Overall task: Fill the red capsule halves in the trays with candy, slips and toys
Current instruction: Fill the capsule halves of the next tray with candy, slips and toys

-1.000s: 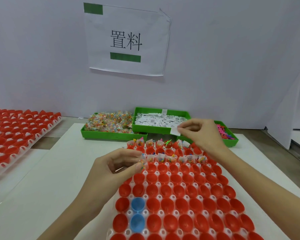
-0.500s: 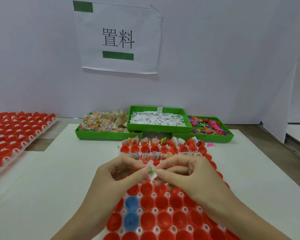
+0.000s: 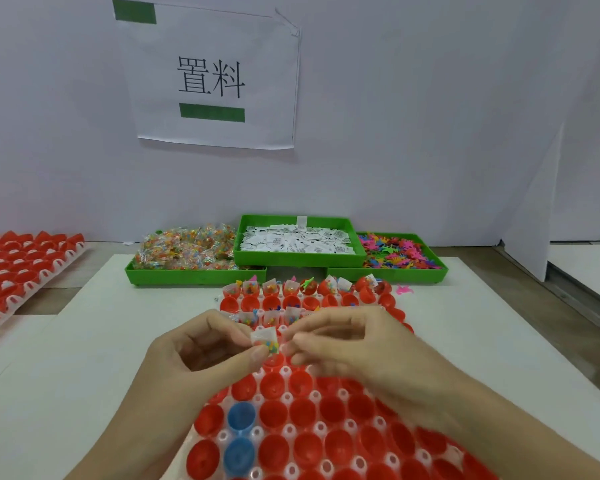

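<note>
— Red plastic capsule halves (image 3: 274,414) fill the clear tray (image 3: 286,398) right in front of the person. Which ones are loaded?

— Only the far rows. The farthest row (image 3: 291,289) and part of the third row hold small packets with slips and bits of colour sticking up; the near rows are bare red cups, apart from two blue capsule halves (image 3: 240,434) on the left side of the tray, one behind the other.

— And the hands?

— Close together above the middle of the tray. The left hand (image 3: 187,355) pinches a small clear candy packet with a white paper slip (image 3: 264,341) between thumb and forefinger. The right hand (image 3: 354,344) has its fingers curled, and their tips meet the same packet from the other side. It is blurred, so how firmly it pinches I cannot tell.

— Where do the supplies sit?

— Three green plastic bins stand along the white wall (image 3: 430,116). The left bin (image 3: 194,273) is heaped with wrapped multicoloured candy, the raised middle bin (image 3: 298,258) holds white printed slips, and the right bin (image 3: 388,273) holds small bright plastic toys. One pink toy (image 3: 404,289) lies loose on the white board (image 3: 84,341), beside the tray's far right corner.

— Anything else?

— A second tray of red halves (image 3: 18,268) at the far left, and a paper sign with two black characters and green bars (image 3: 210,77) taped to the wall.
</note>
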`<state>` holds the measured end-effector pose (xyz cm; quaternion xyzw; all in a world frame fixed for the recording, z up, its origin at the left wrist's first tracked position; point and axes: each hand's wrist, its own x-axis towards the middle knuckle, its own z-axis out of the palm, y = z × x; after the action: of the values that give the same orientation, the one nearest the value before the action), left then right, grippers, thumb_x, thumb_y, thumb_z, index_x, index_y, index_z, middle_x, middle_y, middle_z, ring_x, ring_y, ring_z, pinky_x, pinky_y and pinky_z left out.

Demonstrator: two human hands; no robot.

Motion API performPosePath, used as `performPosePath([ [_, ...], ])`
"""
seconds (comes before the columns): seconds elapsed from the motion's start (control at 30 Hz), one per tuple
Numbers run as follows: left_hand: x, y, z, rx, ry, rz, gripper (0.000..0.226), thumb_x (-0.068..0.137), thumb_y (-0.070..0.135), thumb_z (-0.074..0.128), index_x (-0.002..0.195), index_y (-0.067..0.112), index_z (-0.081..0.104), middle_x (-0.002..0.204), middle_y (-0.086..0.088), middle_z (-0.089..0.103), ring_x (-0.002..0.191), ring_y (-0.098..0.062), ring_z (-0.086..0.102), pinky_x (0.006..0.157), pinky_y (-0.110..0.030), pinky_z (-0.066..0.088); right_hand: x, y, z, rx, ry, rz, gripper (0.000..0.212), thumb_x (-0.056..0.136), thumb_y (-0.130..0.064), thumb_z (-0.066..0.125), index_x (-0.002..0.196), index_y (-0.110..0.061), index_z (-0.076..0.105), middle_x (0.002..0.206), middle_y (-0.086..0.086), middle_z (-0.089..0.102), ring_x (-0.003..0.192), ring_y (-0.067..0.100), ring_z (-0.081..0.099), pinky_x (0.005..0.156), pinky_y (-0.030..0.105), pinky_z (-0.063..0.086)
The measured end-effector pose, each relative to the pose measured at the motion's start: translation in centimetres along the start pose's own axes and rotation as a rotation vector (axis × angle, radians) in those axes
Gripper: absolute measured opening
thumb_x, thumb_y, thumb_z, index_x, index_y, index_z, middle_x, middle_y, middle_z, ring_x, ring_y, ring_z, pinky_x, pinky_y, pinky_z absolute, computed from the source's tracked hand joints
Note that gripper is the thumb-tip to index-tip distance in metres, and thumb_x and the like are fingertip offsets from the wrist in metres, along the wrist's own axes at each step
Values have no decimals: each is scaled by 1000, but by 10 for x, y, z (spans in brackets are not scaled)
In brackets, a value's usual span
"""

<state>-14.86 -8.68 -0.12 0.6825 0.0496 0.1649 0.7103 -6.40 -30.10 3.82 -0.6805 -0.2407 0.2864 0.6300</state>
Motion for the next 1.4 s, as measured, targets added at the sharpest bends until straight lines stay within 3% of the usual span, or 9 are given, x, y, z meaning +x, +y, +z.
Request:
performPosePath([
  [0.2, 3, 3, -3, -56, 9, 30, 47, 65, 19, 86, 111, 20, 76, 89, -14, 70, 77, -19, 72, 74, -23, 60, 67, -3, -96, -517, 492, -171, 15, 100, -11, 62, 98, -16, 75, 84, 2, 78, 78, 18, 75, 70, 29, 61],
  [0.3, 4, 4, -5, -13, 29, 29, 44, 67, 24, 85, 110, 22, 79, 97, -14, 75, 86, -26, 76, 85, -38, 59, 103, 3, -157, -750, 642, -100, 21, 101, -5, 56, 95, -16, 73, 88, 9, 77, 77, 20, 72, 72, 27, 59],
  [0.43, 7, 2, -8, -4, 91, 29, 44, 61, 27, 90, 103, 19, 81, 97, -13, 77, 86, -22, 76, 88, -38, 54, 122, 12, -213, -1126, 502, 25, 24, 98, -2, 61, 107, -15, 79, 106, 10, 76, 93, 22, 70, 85, 33, 55],
  [0.5, 10, 3, -9, -29, 137, 28, 43, 60, 31, 85, 101, 20, 82, 97, -13, 77, 86, -21, 77, 92, -38, 50, 126, 14, -222, -1182, 394, 39, 24, 96, -2, 65, 108, -17, 80, 112, 4, 77, 92, 14, 67, 85, 27, 52],
  [0.67, 13, 2, -14, -43, 183, 21, 43, 57, 34, 90, 99, 22, 83, 91, -5, 76, 81, -19, 76, 89, -33, 56, 137, 13, -219, -1334, 229, 40, 23, 90, -14, 76, 108, -27, 80, 89, -25, 60, 74, -5, 51, 73, 19, 36],
  [0.8, 14, -3, -16, -33, 168, 16, 46, 56, 33, 93, 99, 21, 82, 94, -5, 78, 88, -19, 76, 84, -29, 60, 141, 16, -216, -1465, 204, -12, 13, 92, -16, 74, 102, -20, 81, 97, -9, 72, 77, -3, 54, 76, 21, 39],
  [0.97, 14, -4, -14, -13, 143, 14, 45, 60, 33, 92, 101, 20, 82, 92, -5, 76, 89, -18, 76, 93, -38, 51, 141, 25, -213, -1402, 304, -28, 9, 94, -16, 71, 87, -22, 70, 92, -3, 73, 82, 12, 63, 73, 24, 47],
  [1.17, 12, -4, -12, 10, 141, 13, 42, 61, 35, 84, 102, 23, 82, 97, -5, 79, 91, -18, 77, 90, -37, 52, 137, 29, -213, -1246, 488, -58, 12, 101, -18, 63, 102, -8, 71, 93, 2, 69, 82, 17, 61, 78, 30, 48],
  [1.4, 11, -4, -12, 7, 115, 9, 41, 62, 34, 84, 101, 23, 82, 98, -5, 79, 90, -18, 77, 89, -36, 52, 123, 30, -210, -959, 617, -88, 14, 98, -18, 66, 104, -6, 72, 83, -1, 73, 76, 4, 65, 70, 18, 49],
])
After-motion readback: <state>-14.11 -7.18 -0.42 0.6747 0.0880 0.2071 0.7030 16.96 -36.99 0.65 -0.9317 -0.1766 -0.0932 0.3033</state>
